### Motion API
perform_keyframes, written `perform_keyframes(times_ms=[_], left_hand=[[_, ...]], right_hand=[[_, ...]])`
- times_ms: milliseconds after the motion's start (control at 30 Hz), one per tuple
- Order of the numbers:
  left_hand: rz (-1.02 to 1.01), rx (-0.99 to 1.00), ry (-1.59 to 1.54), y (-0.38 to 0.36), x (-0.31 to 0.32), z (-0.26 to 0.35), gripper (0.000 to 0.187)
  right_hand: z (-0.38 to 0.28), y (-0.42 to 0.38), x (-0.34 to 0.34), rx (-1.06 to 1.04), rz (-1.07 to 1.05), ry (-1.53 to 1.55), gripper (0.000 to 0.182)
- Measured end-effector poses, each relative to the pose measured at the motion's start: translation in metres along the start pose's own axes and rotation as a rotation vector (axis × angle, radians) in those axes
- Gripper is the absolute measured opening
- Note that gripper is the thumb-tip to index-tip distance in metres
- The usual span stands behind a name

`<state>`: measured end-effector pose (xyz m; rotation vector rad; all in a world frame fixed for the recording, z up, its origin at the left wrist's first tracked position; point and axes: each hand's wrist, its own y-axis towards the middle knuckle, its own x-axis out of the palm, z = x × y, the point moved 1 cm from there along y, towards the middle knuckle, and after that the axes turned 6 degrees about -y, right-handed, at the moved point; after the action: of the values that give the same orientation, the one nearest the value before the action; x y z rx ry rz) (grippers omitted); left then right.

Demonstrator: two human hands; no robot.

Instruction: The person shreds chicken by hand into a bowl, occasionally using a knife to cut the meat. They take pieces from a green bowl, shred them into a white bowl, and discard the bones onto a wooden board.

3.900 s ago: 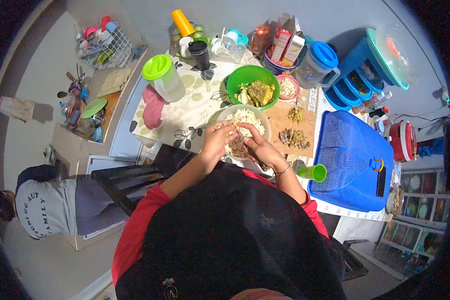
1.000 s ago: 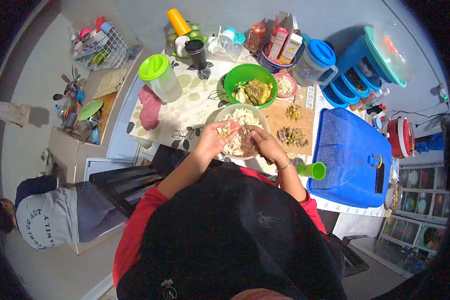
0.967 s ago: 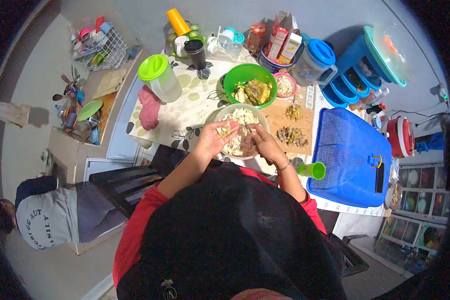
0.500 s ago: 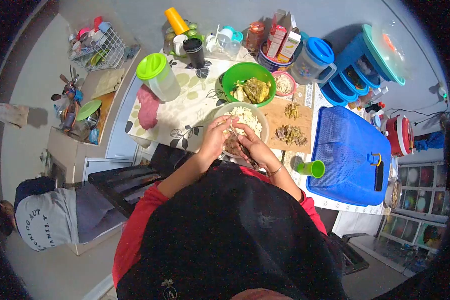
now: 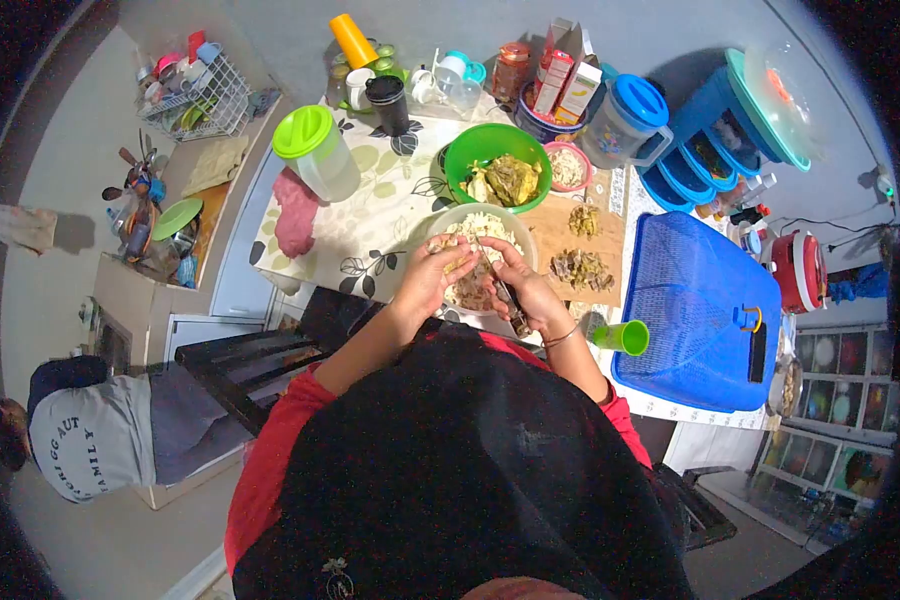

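My left hand (image 5: 428, 283) is closed in a pinch over a pale bowl (image 5: 531, 243), fingertips on a small piece of food too small to name. My right hand (image 5: 530, 292) grips a knife (image 5: 516, 314); its dark handle runs back along the palm and its blade points toward the left fingertips. White shredded or chopped food (image 5: 492, 229) fills the far part of the bowl, with brownish meat-like pieces (image 5: 470, 293) at the near side, partly hidden by my hands. Behind it stands a green bowl (image 5: 457, 158) holding large yellowish cooked meat pieces (image 5: 513, 180).
A brown board (image 5: 545, 225) right of the bowl carries two small heaps of scraps. Beyond are a pink bowl (image 5: 568, 167) and lidded pitchers (image 5: 315, 160). A green cup (image 5: 625, 338) and large blue cover (image 5: 685, 310) stand right. A capped person (image 5: 90, 430) is at left.
My hands have moved slightly apart, the right one shifting right with the knife. More of the brownish pieces in the bowl now shows between them.
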<state>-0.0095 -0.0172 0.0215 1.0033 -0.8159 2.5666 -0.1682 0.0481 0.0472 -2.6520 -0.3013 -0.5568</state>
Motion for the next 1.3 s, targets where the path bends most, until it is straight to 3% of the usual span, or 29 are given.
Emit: perform_keyframes(times_ms=[633,933,1067,1233,1300], left_hand=[[0.058,0.145,0.177,0.011,-0.013,-0.004,0.023],[0.097,0.144,0.284,0.000,0.003,0.004,0.015],[0.107,0.144,0.223,0.009,-0.013,-0.002,0.017],[0.102,0.000,0.159,0.007,-0.012,0.004,0.021],[0.058,-0.074,0.106,0.006,-0.013,0.004,0.021]], right_hand=[[0.006,0.003,-0.007,0.052,-0.131,-0.074,0.043],[0.016,0.008,-0.021,0.049,-0.303,0.388,0.042],[0.005,0.005,-0.023,0.036,-0.168,0.217,0.041],[0.007,0.004,-0.018,0.021,0.028,-0.153,0.042],[0.001,0.002,-0.009,0.011,-0.063,-0.085,0.042]])
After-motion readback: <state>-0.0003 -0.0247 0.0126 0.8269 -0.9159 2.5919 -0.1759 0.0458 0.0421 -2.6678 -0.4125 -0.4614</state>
